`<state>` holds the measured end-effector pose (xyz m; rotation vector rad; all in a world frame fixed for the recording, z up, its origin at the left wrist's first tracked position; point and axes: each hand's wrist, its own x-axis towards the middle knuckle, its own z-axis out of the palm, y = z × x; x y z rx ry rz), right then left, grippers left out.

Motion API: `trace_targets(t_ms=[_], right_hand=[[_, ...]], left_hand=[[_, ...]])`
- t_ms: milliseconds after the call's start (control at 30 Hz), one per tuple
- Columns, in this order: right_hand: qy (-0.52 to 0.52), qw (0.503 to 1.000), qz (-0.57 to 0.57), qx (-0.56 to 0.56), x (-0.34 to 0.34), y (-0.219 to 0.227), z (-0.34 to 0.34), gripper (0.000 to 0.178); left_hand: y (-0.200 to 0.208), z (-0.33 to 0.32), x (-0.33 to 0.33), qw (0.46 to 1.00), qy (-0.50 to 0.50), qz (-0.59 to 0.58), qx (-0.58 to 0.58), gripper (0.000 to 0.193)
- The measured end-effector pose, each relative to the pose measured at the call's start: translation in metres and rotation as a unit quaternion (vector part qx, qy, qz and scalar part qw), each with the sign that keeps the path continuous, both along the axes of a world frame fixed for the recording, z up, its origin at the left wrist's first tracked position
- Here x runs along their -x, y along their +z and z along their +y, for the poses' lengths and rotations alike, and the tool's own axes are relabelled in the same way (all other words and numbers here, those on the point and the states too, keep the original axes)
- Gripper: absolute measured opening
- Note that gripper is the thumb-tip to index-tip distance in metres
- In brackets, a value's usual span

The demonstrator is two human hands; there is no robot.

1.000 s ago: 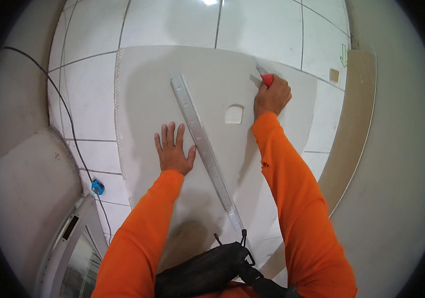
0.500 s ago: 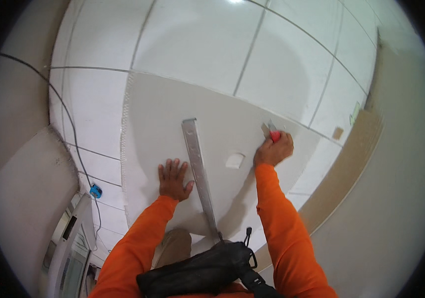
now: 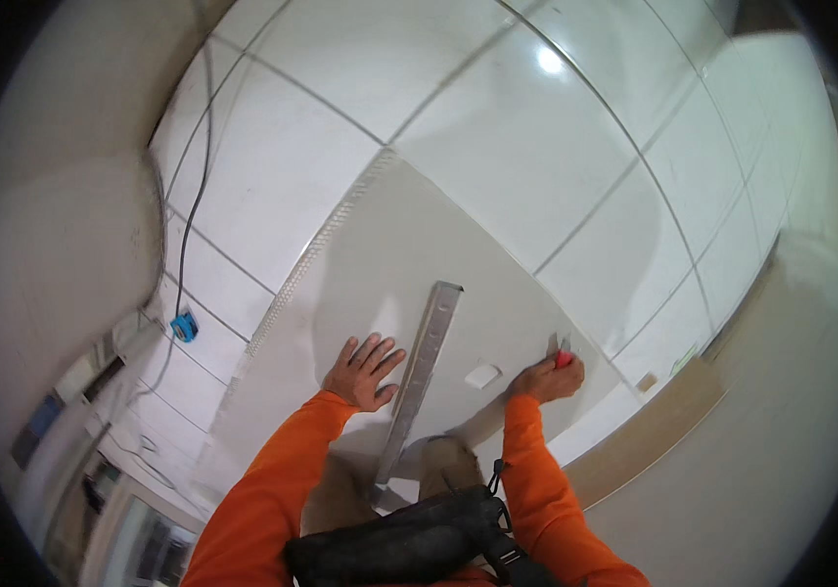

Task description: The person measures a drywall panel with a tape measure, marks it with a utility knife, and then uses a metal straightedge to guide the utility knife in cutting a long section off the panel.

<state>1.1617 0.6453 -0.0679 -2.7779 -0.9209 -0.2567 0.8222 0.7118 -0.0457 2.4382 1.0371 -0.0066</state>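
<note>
A large pale grey plasterboard sheet (image 3: pixel 419 235) lies on the tiled floor beneath both my hands. My left hand (image 3: pixel 364 372) rests flat on it with fingers spread, just left of a long metal strip (image 3: pixel 423 367) with holes along it. Closed round a red-handled knife (image 3: pixel 564 358), my right hand (image 3: pixel 548 380) is low over the sheet's right part. The knife's short metal blade points away from me, beside its shadow; whether it touches the board I cannot tell. Between the strip and my right hand is a pale D-shaped patch (image 3: pixel 483 376).
White floor tiles (image 3: pixel 517 127) extend beyond the sheet. A black cable (image 3: pixel 205 166) runs along the left, near a small blue object (image 3: pixel 184 327). Brown board (image 3: pixel 644 430) lines the right wall. A black bag (image 3: pixel 394 543) hangs at my waist.
The view has turned, so the sheet and strip now slant to the right. My left hand stays flat beside the strip, and my right hand still holds the knife.
</note>
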Motion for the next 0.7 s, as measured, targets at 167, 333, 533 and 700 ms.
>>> trace_targets(t_ms=[167, 333, 533, 700], right_hand=[[0.127, 0.966, 0.177, -0.141, 0.03, 0.037, 0.128, 0.02], [0.646, 0.758, 0.089, -0.009, 0.118, 0.009, 0.297, 0.021], [0.596, 0.801, 0.061, 0.007, 0.134, -0.007, 0.311, 0.028], [0.584, 0.805, 0.083, 0.062, 0.134, 0.001, 0.305, 0.031]], left_hand=[[0.009, 0.002, 0.001, 0.996, 0.049, -0.018, 0.068, 0.067], [0.008, 0.005, 0.003, 0.996, 0.059, -0.014, 0.063, 0.069], [0.044, -0.085, -0.056, 0.898, 0.372, -0.025, 0.233, 0.072], [0.043, -0.149, -0.066, 0.88, 0.426, 0.026, 0.209, 0.072]])
